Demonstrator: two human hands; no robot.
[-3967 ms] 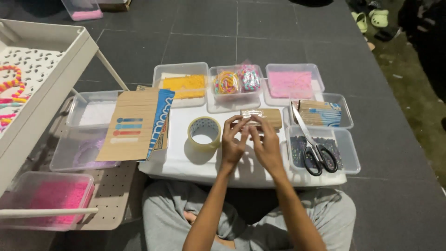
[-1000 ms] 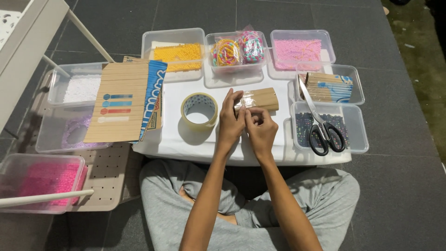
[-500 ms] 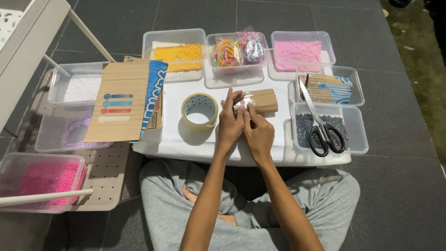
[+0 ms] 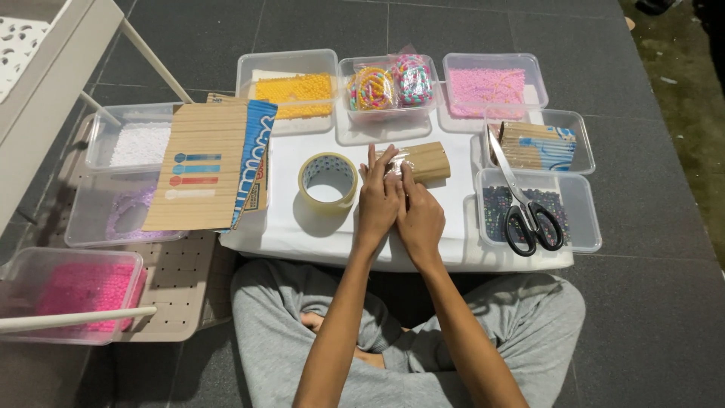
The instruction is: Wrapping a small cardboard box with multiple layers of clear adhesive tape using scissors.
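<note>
— Head view, hands: state and position?

— Left hand [image 4: 377, 202] and right hand [image 4: 420, 219] side by side, touching, both resting on white board [image 4: 453, 219] across the lap. Fingers of both closed narrowly on near end of cardboard bundle [image 4: 424, 162], wrapped in clear film at that end. Left fingertips [image 4: 372, 156] raised slightly above it.

— Location of bundle?

— Lying flat near middle of board, long side running left to right, far end free. Tape roll [image 4: 328, 179] just beside left hand, flat on board, not touched.

— Surroundings?

— Scissors [image 4: 529, 211], black handles, lying over edge of tub of dark beads [image 4: 581, 219], well clear of right hand. Behind it, tub of cardboard pieces [image 4: 540, 143]. Along far edge: tub of yellow beads [image 4: 291, 87], tub with bagged multicoloured beads [image 4: 389, 83], tub of pink beads [image 4: 487, 87]. Left of board: corrugated cardboard sheet [image 4: 200, 166] with coloured strips, lying across tub of white beads [image 4: 132, 143] and tub of pale purple beads [image 4: 113, 215]. Nearer, bright pink beads in tub [image 4: 72, 291] on pegboard [image 4: 181, 279]. Grey trousers [image 4: 279, 347], legs crossed on dark tiled floor [image 4: 649, 302].
</note>
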